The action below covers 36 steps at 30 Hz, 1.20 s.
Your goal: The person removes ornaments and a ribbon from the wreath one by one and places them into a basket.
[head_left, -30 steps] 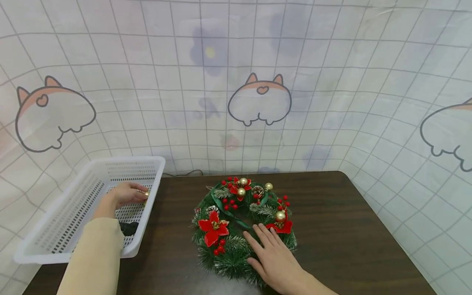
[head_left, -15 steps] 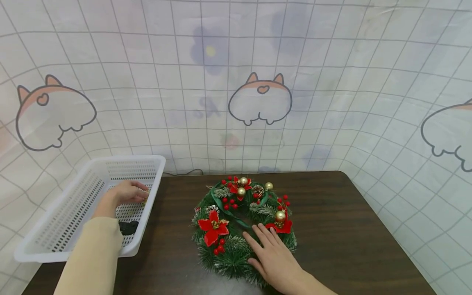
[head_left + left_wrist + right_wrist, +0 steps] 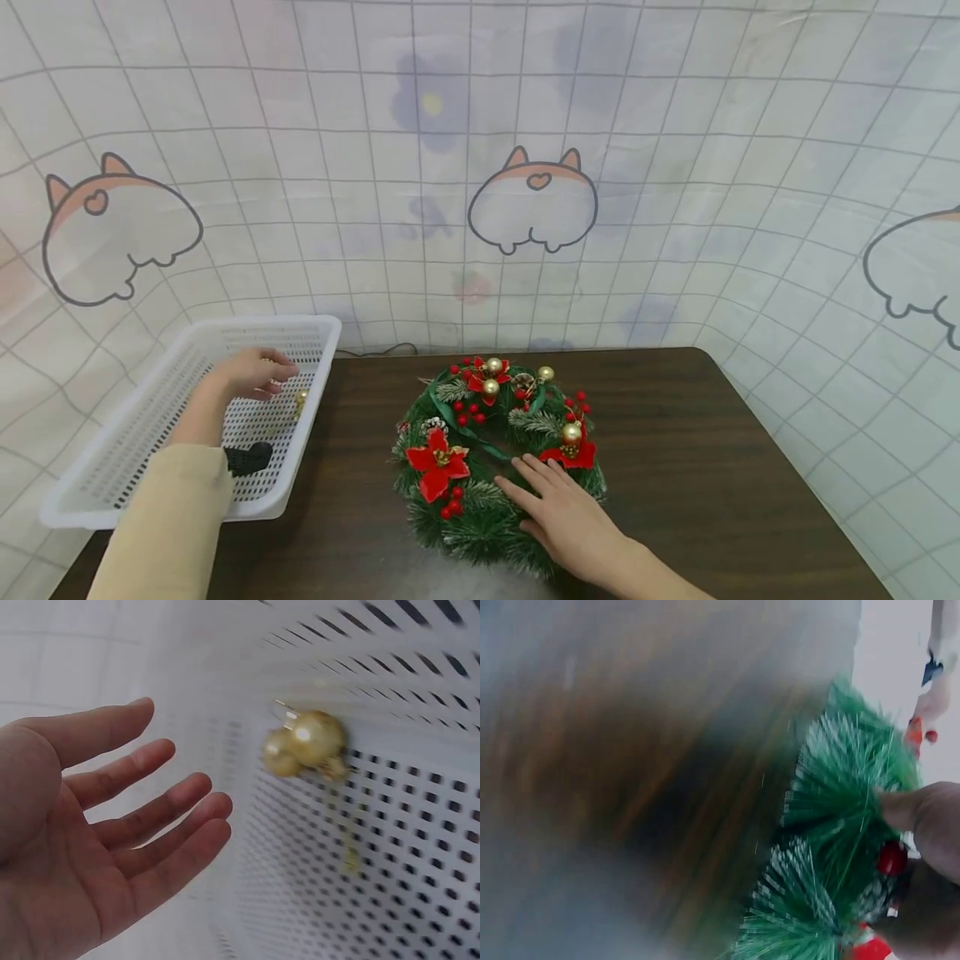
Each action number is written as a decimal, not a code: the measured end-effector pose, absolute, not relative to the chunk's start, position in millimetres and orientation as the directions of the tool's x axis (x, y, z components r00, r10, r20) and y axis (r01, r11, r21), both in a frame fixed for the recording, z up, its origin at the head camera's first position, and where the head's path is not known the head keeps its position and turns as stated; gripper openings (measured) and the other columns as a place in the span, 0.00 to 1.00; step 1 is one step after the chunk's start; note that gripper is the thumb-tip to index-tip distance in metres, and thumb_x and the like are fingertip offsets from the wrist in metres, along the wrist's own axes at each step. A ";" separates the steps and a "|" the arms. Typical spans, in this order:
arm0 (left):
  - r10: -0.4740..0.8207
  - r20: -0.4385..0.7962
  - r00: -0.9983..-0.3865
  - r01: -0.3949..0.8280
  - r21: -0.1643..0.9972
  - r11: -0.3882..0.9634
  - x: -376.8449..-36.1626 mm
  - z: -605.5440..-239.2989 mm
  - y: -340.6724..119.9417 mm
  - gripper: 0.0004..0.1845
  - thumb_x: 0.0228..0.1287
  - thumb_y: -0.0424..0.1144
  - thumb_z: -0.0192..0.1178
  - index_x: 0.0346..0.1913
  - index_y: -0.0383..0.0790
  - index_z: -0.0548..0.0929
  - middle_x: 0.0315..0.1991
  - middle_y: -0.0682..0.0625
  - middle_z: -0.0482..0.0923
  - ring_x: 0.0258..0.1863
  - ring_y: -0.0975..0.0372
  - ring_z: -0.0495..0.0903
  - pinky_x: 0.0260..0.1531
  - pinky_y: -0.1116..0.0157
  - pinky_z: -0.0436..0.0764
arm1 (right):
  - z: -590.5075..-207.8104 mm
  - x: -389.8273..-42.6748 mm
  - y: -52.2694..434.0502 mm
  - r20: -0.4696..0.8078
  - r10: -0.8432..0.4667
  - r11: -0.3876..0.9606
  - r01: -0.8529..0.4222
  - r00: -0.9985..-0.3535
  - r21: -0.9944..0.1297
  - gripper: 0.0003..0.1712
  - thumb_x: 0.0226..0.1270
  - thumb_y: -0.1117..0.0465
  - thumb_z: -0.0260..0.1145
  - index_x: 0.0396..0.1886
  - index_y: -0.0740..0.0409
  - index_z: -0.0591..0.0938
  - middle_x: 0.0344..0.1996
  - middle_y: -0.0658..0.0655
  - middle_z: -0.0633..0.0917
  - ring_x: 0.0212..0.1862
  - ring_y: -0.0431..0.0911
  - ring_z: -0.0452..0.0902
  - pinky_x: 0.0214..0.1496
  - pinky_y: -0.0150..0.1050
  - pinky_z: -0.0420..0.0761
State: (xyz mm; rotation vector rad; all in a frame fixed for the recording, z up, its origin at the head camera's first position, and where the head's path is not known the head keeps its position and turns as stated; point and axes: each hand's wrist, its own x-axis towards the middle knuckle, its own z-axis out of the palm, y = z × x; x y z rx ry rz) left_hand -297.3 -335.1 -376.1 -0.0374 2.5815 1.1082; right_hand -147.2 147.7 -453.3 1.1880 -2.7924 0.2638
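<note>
My left hand [image 3: 251,375] hovers inside the white plastic basket [image 3: 309,417], its fingers loosely extended and holding nothing. Gold ball ornaments [image 3: 311,741] lie against the basket's wall, apart from the fingertips in the left wrist view. Nearer the basket's front is a black object [image 3: 251,458], partly hidden by the sleeve; its kind I cannot tell. On the table, my right hand [image 3: 566,517] rests with spread fingers on the front right of a green Christmas wreath [image 3: 480,533]. The wreath carries red poinsettias [image 3: 437,465], red berries, pinecones, a green ribbon and gold balls [image 3: 572,433].
The dark wood-grain table [image 3: 690,467] ends at a rounded back right corner. A white grid-patterned cloth [image 3: 637,125] hangs behind and along both sides. A thin dark cable [image 3: 386,350] lies along the table's back edge.
My left hand has let go of the gold ornaments and drawn up and left from them, within the basket. The right hand has stayed on the wreath, shifting slightly.
</note>
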 end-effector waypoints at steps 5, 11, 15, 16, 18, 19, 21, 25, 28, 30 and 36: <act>0.132 -0.257 -0.957 -0.091 0.703 0.705 -294.7 -357.0 -326.5 0.27 0.73 0.43 0.53 0.62 0.23 0.66 0.56 0.29 0.70 0.48 0.45 0.77 0.45 0.52 0.81 | -454.1 -160.0 159.9 0.182 -0.780 0.584 -0.801 -0.599 -0.133 0.36 0.65 0.58 0.68 0.72 0.48 0.66 0.69 0.61 0.65 0.71 0.55 0.57 0.68 0.54 0.61; 0.150 -0.229 -0.962 -0.052 0.692 0.720 -293.8 -346.0 -315.6 0.25 0.72 0.43 0.54 0.62 0.26 0.68 0.54 0.30 0.72 0.47 0.46 0.78 0.44 0.53 0.81 | -454.5 -178.1 176.6 0.194 -0.856 0.461 -0.877 -0.479 -0.135 0.37 0.63 0.67 0.68 0.70 0.45 0.68 0.71 0.60 0.62 0.72 0.57 0.52 0.68 0.58 0.59; 0.178 -0.231 -0.957 -0.040 0.708 0.705 -292.8 -343.4 -311.5 0.26 0.72 0.44 0.54 0.63 0.26 0.68 0.56 0.30 0.70 0.49 0.45 0.78 0.45 0.53 0.81 | -454.8 -187.6 186.4 0.212 -0.856 0.450 -0.881 -0.472 -0.146 0.39 0.61 0.71 0.66 0.70 0.44 0.69 0.74 0.60 0.54 0.73 0.61 0.46 0.67 0.62 0.57; 0.183 -0.230 -0.956 -0.036 0.710 0.704 -292.5 -343.2 -310.5 0.26 0.72 0.44 0.54 0.63 0.26 0.68 0.56 0.29 0.70 0.49 0.45 0.78 0.45 0.53 0.81 | -454.8 -189.3 188.7 0.224 -0.843 0.464 -0.872 -0.488 -0.154 0.39 0.60 0.72 0.67 0.70 0.44 0.68 0.74 0.60 0.53 0.73 0.61 0.45 0.67 0.62 0.57; 0.193 -0.227 -0.955 -0.029 0.715 0.699 -292.1 -343.0 -308.9 0.26 0.72 0.44 0.54 0.62 0.26 0.68 0.56 0.29 0.71 0.49 0.46 0.78 0.45 0.53 0.81 | -455.2 -191.7 193.2 0.247 -0.806 0.513 -0.843 -0.538 -0.161 0.41 0.59 0.72 0.68 0.71 0.48 0.67 0.74 0.62 0.52 0.73 0.61 0.45 0.66 0.59 0.61; 0.197 -0.225 -0.954 -0.025 0.716 0.698 -291.6 -342.9 -308.1 0.26 0.72 0.44 0.55 0.62 0.26 0.68 0.56 0.29 0.71 0.48 0.46 0.78 0.45 0.53 0.81 | -455.5 -192.2 195.3 0.257 -0.782 0.542 -0.823 -0.568 -0.168 0.42 0.58 0.72 0.69 0.72 0.51 0.66 0.74 0.63 0.53 0.73 0.60 0.46 0.65 0.56 0.65; 0.205 -0.218 -0.954 -0.014 0.716 0.697 -291.1 -342.6 -306.8 0.26 0.72 0.44 0.55 0.62 0.26 0.68 0.56 0.30 0.71 0.48 0.46 0.78 0.45 0.53 0.81 | -456.8 -192.2 199.0 0.275 -0.730 0.602 -0.779 -0.626 -0.176 0.44 0.57 0.70 0.71 0.72 0.58 0.63 0.73 0.65 0.55 0.73 0.60 0.49 0.60 0.49 0.73; 0.208 -0.210 -0.955 -0.002 0.707 0.707 -289.8 -343.6 -306.7 0.26 0.72 0.44 0.55 0.62 0.26 0.68 0.55 0.30 0.72 0.47 0.46 0.78 0.44 0.52 0.81 | -459.7 -190.1 201.4 0.272 -0.644 0.682 -0.697 -0.715 -0.219 0.44 0.59 0.70 0.70 0.73 0.64 0.60 0.72 0.64 0.57 0.72 0.57 0.53 0.42 0.37 0.81; 0.203 -0.215 -0.955 -0.007 0.702 0.712 -289.8 -343.3 -306.5 0.26 0.72 0.44 0.55 0.62 0.27 0.68 0.55 0.30 0.72 0.48 0.45 0.78 0.45 0.52 0.80 | -458.7 -194.0 201.0 0.260 -0.629 0.686 -0.681 -0.732 -0.258 0.40 0.59 0.78 0.64 0.71 0.65 0.62 0.72 0.64 0.59 0.71 0.57 0.55 0.39 0.35 0.80; 0.203 -0.219 -0.954 -0.010 0.703 0.711 -290.0 -343.2 -305.7 0.26 0.71 0.44 0.55 0.62 0.27 0.68 0.55 0.30 0.73 0.48 0.46 0.78 0.45 0.52 0.80 | -457.3 -199.9 202.0 0.235 -0.641 0.673 -0.682 -0.731 -0.286 0.41 0.55 0.84 0.59 0.70 0.64 0.64 0.72 0.64 0.59 0.71 0.57 0.55 0.34 0.34 0.77; 0.217 -0.214 -0.952 0.000 0.711 0.704 -289.0 -344.5 -304.6 0.26 0.72 0.44 0.55 0.62 0.27 0.69 0.56 0.30 0.72 0.48 0.46 0.79 0.45 0.52 0.80 | -456.8 -219.8 212.8 0.226 -0.687 0.629 -0.720 -0.691 -0.291 0.42 0.55 0.87 0.56 0.71 0.61 0.65 0.73 0.62 0.58 0.72 0.57 0.52 0.50 0.41 0.79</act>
